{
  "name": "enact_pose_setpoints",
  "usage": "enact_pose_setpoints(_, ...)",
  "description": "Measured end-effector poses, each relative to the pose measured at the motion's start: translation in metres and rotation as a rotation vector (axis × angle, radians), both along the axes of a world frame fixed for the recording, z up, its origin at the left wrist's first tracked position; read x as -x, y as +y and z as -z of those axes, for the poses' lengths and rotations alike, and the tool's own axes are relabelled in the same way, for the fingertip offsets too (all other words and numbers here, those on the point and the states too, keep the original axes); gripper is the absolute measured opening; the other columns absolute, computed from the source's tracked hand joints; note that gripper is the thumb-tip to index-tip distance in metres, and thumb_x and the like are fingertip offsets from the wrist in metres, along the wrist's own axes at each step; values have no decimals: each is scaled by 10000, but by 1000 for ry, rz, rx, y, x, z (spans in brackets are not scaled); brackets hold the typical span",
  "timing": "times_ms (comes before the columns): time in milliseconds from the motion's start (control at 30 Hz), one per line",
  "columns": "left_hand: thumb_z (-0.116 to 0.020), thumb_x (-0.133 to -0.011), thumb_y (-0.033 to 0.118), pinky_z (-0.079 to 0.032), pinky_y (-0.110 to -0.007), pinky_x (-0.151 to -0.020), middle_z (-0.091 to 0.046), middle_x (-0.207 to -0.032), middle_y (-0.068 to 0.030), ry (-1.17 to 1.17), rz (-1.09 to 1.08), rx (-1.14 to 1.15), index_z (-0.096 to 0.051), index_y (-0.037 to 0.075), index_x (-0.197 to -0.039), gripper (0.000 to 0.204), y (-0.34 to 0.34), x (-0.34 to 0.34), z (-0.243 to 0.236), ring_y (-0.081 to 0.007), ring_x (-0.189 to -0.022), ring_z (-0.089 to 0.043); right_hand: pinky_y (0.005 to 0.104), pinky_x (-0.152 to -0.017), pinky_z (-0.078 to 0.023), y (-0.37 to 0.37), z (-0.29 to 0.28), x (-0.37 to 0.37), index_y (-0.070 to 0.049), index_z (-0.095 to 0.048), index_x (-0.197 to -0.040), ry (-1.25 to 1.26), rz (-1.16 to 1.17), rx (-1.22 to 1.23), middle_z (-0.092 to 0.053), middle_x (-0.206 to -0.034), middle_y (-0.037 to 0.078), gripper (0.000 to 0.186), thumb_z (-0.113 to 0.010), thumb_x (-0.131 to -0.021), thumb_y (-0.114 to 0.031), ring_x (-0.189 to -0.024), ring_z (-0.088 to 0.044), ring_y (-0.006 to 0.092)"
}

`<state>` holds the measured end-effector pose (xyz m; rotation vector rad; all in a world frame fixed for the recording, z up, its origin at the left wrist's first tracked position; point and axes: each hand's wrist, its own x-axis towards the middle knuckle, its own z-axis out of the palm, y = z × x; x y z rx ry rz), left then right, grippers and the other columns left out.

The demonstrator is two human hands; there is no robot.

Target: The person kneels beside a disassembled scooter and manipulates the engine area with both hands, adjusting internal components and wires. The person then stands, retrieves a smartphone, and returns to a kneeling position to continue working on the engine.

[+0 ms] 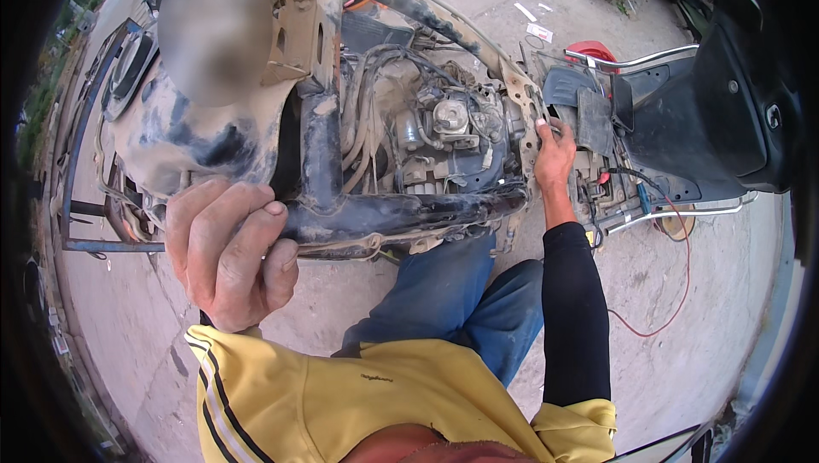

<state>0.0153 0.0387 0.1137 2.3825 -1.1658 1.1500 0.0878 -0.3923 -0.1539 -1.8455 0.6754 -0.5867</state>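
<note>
A stripped vehicle frame, dusty black tubing (pixel 401 214), lies before me with a bare engine (pixel 452 122) and loose hoses (pixel 363 109) inside it. My left hand (pixel 230 250) is raised in front of the frame's left part, fingers curled in toward the thumb. Whatever it may hold is too small or hidden to make out. At the frame's right end, my right hand (pixel 554 152) grips the edge of a perforated metal bracket (pixel 526 109), the thumb on its near face. Behind the left hand sits a dusty, rounded tan housing (pixel 192 143); its upper part is blurred out.
A second vehicle with a black seat (pixel 691 118) and chrome rails (pixel 674 214) stands at the right. From it a red cable (pixel 688 258) loops onto the concrete ground. Blue metal bars (pixel 72 164) edge the left side. Paper scraps (pixel 539 32) lie at the back.
</note>
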Motion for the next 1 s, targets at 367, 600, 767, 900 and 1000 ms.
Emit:
enact_pose_setpoints(367, -831, -726, 212, -443, -396, -822, -716, -1007, -53, 93, -137, 2, -726, 100, -869, 209, -16, -11, 10, -282, -912, -639, 378, -837, -533, -5, 0, 0, 45, -660, -1294, 52, -3, -2, -754, -991, 222, 546, -738, -943, -365, -864, -692, 264)
enact_pose_setpoints(600, -858, -595, 186, -443, -399, -784, -696, -843, -22, 132, -92, -11, -705, 84, -765, 251, -16, -9, 14, -283, -867, -574, 386, -865, -538, -4, 2, -2, 45, -663, -1293, 59, -2, -33, -755, -1023, 239, 537, -747, -938, -349, -913, -709, 271)
enact_pose_setpoints(767, -869, -609, 172, -445, -409, -781, -682, -822, -31, 154, -116, -32, -674, 83, -755, 259, -19, -8, 12, -299, -873, -573, 392, -879, -539, -9, 12, -3, 43, -668, -1282, 19, 0, -24, -751, -1043, 244, 548, -753, -929, -367, -921, -712, 288)
enact_pose_setpoints(900, -871, -635, 172, -433, -424, -768, -660, -798, -29, 145, -134, -48, -638, 81, -741, 272, -20, -8, 11, -302, -863, -569, 404, -906, -535, -4, 9, -4, 41, -673, -1274, 54, 4, -33, -739, -1079, 258, 560, -757, -918, -384, -964, -708, 317)
enact_pose_setpoints(1000, -864, -654, 165, -416, -429, -752, -636, -770, -28, 130, -111, -56, -604, 75, -720, 283, -22, -11, 10, -300, -841, -558, 379, -849, -516, -5, 5, -1, 54, -657, -1280, 45, -9, -28, -730, -1036, 226, 551, -751, -930, -360, -919, -672, 273)
